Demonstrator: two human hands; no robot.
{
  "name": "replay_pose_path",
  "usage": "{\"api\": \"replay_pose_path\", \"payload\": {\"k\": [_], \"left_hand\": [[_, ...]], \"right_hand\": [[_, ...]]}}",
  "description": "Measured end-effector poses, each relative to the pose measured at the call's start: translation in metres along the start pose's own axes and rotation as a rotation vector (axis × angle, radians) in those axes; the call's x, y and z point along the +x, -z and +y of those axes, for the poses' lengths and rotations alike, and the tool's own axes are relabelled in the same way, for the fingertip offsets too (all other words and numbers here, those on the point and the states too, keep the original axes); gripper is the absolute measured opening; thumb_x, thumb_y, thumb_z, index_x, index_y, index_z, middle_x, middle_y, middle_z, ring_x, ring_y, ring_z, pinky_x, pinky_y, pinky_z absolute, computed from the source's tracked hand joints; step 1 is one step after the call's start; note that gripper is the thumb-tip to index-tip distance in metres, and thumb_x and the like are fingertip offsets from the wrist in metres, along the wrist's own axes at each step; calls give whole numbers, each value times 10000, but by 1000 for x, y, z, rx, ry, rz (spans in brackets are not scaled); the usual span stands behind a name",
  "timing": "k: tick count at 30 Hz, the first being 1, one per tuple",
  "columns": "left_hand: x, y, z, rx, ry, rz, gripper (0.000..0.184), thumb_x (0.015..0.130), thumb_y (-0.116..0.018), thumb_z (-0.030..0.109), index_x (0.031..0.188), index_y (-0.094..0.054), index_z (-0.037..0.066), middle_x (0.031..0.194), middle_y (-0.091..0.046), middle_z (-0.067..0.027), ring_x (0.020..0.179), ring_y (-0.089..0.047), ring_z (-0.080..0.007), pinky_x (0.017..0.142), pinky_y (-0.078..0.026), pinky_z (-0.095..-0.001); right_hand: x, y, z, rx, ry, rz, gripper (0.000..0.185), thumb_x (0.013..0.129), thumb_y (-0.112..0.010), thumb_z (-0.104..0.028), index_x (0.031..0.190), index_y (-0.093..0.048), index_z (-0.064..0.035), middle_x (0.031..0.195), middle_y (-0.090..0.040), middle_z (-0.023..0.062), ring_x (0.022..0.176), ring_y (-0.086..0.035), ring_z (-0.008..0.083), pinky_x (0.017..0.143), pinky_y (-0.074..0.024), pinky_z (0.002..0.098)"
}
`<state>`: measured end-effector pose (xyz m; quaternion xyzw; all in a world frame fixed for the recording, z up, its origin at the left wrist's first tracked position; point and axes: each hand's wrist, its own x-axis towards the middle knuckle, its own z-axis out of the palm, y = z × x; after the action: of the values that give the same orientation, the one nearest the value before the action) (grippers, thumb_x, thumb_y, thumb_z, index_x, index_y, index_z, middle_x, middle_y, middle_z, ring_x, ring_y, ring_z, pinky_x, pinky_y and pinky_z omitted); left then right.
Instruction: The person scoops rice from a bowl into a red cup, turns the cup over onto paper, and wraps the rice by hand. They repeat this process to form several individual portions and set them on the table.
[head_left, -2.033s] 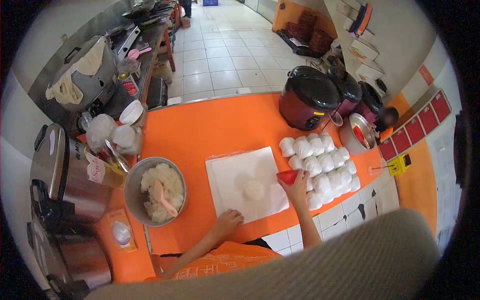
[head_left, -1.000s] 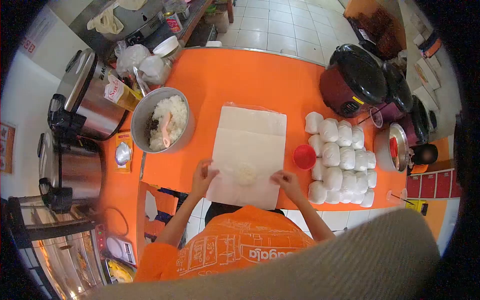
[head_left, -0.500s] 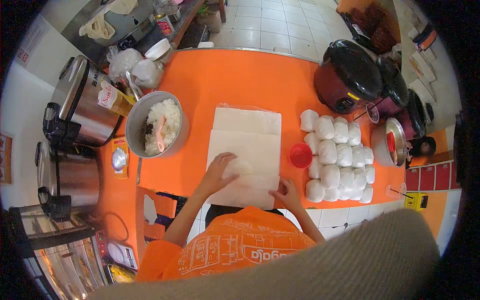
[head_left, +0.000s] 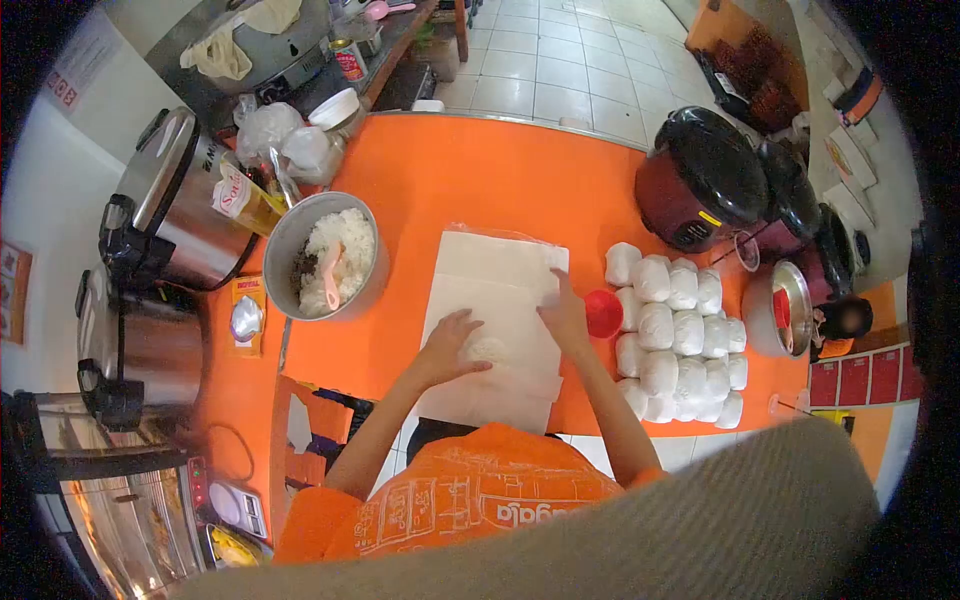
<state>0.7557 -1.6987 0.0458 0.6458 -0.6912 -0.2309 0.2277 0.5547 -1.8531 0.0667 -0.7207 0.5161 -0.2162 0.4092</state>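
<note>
Sheets of white wrapping paper (head_left: 480,263) lie stacked on the orange table. A small mound of white rice (head_left: 487,349) rests on the top sheet. My left hand (head_left: 452,350) is open beside the mound, its fingers curved around the left side. Over the paper's right edge is my right hand (head_left: 566,320), with index finger and thumb apart; whether it touches the paper I cannot tell. Just right of that hand stands a red cup (head_left: 604,315). A grey pot (head_left: 283,255) of rice, with a pink rice paddle (head_left: 332,272) in it, stands to the left.
Several white wrapped parcels (head_left: 687,330) are piled on the right. Behind them stand dark rice cookers (head_left: 705,180) and a metal pot (head_left: 762,312). Large steel cookers (head_left: 165,350) line the left, near an oil pouch (head_left: 245,198). A person (head_left: 845,320) is at the far right.
My right hand has moved up from the paper's lower right corner to its upper right edge, beside the red cup. My left hand stays by the rice. The view has shifted slightly.
</note>
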Motion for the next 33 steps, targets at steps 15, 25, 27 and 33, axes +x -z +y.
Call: {"api": "replay_pose_path", "payload": {"k": [15, 25, 27, 33], "left_hand": [[-25, 51, 10, 515, -415, -198, 162, 776, -568, 144, 938, -564, 160, 933, -538, 1, 944, -530, -181, 817, -423, -365], [-48, 4, -21, 148, -424, -151, 300, 808, -588, 139, 1095, -546, 63, 1133, -546, -120, 1074, -524, -282, 899, -459, -370], [-53, 4, -25, 150, -376, -207, 330, 808, -609, 117, 1124, -536, 52, 1151, -541, -143, 1096, -515, -304, 925, -452, -375], [-27, 2, -37, -295, 22, -120, 408, 728, -667, 24, 1105, -512, 50, 1098, -516, -160, 1028, -530, -340, 894, -473, -406]], "right_hand": [[-93, 9, -3, -515, 654, -607, 167, 781, -558, -74, 939, -601, -42, 923, -588, 112, 912, -571, 282, 771, -478, 387], [-110, -14, 34, -538, 821, -342, 232, 798, -535, -107, 992, -597, 4, 1036, -591, 124, 977, -571, 293, 774, -507, 379], [-110, -17, 49, -526, 807, -337, 230, 809, -547, -116, 997, -590, 9, 1010, -605, 142, 962, -582, 310, 757, -511, 394], [-79, -17, 2, -348, 61, -417, 228, 813, -570, -87, 1015, -553, 17, 854, -619, 203, 820, -618, 387, 685, -502, 471]]}}
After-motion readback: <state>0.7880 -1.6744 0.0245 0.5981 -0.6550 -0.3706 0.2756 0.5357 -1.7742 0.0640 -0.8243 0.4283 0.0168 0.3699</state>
